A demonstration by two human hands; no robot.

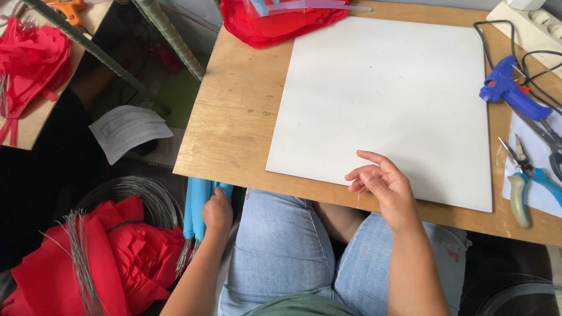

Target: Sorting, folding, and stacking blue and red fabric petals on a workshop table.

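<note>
Head view: I see one blue bundle (198, 206) below the table's (234, 117) near-left corner.
Left hand (217, 212): fingers clamped on that bundle.
Right hand (383, 184): loosely curled, holding nothing, over one white board (386, 93).
Right edge: one blue glue gun (510, 90), one pair of pliers (521, 181).

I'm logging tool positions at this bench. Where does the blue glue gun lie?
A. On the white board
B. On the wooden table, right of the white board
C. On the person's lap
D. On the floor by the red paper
B: the blue glue gun lies on the wooden table, right of the white board.
</note>
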